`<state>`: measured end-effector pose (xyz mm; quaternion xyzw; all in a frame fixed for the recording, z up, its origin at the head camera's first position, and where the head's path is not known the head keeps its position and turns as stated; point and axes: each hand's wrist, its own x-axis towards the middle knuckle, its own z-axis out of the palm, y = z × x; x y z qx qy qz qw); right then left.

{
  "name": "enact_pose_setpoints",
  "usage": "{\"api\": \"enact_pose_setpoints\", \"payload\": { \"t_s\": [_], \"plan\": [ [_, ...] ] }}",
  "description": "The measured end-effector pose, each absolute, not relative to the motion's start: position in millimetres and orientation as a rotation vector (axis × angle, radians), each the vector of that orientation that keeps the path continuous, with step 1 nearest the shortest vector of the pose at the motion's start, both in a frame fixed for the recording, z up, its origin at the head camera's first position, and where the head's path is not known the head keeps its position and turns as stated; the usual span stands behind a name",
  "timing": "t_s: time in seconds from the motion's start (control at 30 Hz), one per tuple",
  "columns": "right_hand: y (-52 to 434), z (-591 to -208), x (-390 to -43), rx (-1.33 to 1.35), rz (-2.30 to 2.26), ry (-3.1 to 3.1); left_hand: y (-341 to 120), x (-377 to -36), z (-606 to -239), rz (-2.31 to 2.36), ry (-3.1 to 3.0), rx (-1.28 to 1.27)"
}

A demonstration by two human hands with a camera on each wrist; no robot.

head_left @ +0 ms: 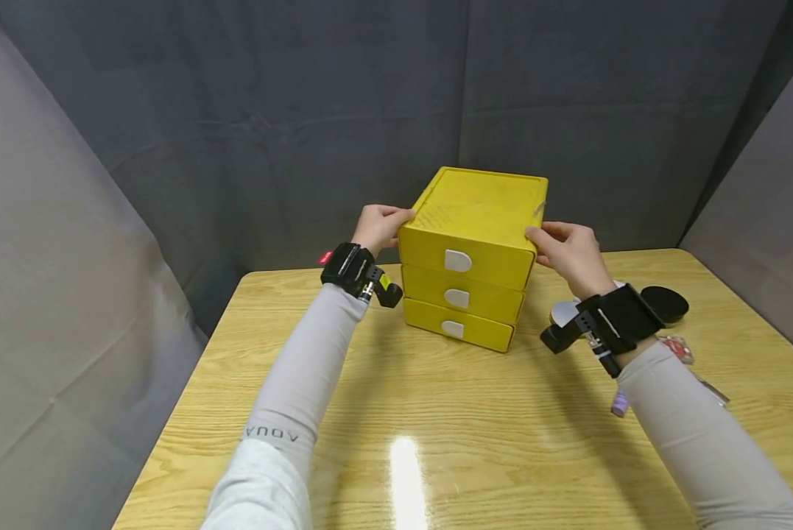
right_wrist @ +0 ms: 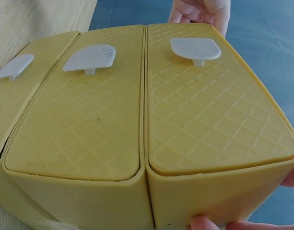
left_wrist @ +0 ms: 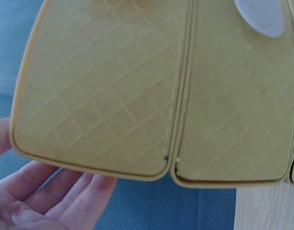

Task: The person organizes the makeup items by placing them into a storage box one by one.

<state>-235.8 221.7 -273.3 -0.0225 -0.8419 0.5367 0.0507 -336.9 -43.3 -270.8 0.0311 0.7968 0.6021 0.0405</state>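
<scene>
A yellow three-drawer unit (head_left: 482,206) with white tab handles (head_left: 458,260) stands near the back of the wooden table, its drawers closed. My left hand (head_left: 375,227) holds its upper left edge, thumb on the top and fingers along the side. On the opposite side, my right hand (head_left: 573,254) grips the upper right edge near the front corner, thumb on top. The left wrist view shows the left hand's fingers (left_wrist: 55,201) against the side of the top drawer (left_wrist: 99,86). In the right wrist view, right fingertips (right_wrist: 204,223) touch the unit's side wall.
Right of the unit, partly behind my right forearm, lie a black round object (head_left: 664,303), a red-and-white packet (head_left: 677,348), a small purple item (head_left: 619,403) and a thin metallic piece (head_left: 713,390). A dark curtain (head_left: 303,132) hangs behind the table, with pale fabric at both sides.
</scene>
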Motion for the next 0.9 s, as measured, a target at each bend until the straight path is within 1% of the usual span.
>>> {"api": "enact_pose_setpoints", "payload": {
  "t_s": [0.57,0.9],
  "plan": [
    [216.6,-268.1,-243.6,-0.077,1.644,-2.621,-54.9,-329.5,-269.7,1.869,2.416,0.052],
    [217.8,-268.2,-251.4,-0.002,1.716,-2.610,-60.7,-325.7,-273.4,1.912,2.431,0.040]
  ]
}}
